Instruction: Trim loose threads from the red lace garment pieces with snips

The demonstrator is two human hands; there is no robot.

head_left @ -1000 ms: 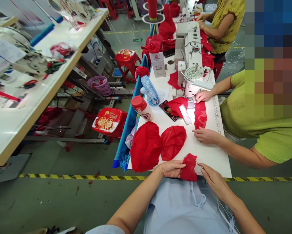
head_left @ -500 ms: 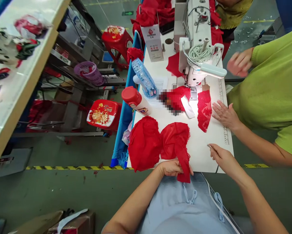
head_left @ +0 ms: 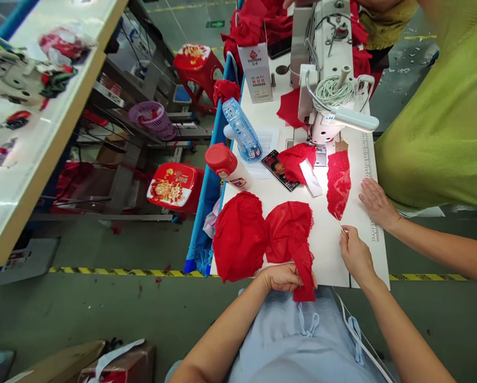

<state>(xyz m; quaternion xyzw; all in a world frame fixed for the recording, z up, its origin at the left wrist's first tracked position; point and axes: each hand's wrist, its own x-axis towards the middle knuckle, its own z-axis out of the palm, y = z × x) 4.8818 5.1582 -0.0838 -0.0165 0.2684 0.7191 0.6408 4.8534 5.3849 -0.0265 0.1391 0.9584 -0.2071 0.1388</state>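
Observation:
My left hand [head_left: 284, 276], at the table's near edge, is closed around the hanging end of a red lace-edged bra [head_left: 289, 229]. The bra's other cup lies to the left, flat on the white tabletop. My right hand [head_left: 357, 256] pinches a thin pointed metal tool [head_left: 339, 221]; most of it is hidden in the fingers. Its tip reaches the lower end of a red lace piece [head_left: 339, 181], which lies below the sewing machine [head_left: 326, 127]. More red fabric [head_left: 298, 159] lies beside it with a white slip [head_left: 310, 178] on top.
A co-worker's hand [head_left: 377, 205] rests flat at the table's right edge. On the left stand a red-capped bottle [head_left: 232, 167], a blue clear case [head_left: 242, 130] and a white box [head_left: 255, 74]. A phone [head_left: 276, 167] lies partly under fabric. Red stools [head_left: 174, 186] stand beyond the blue cloth bin [head_left: 200, 229].
My right hand has moved up and brought the tool's tip to the lace piece. The co-worker's upper hand has left its former spot, and the lower one shifted right. My left hand keeps its hold.

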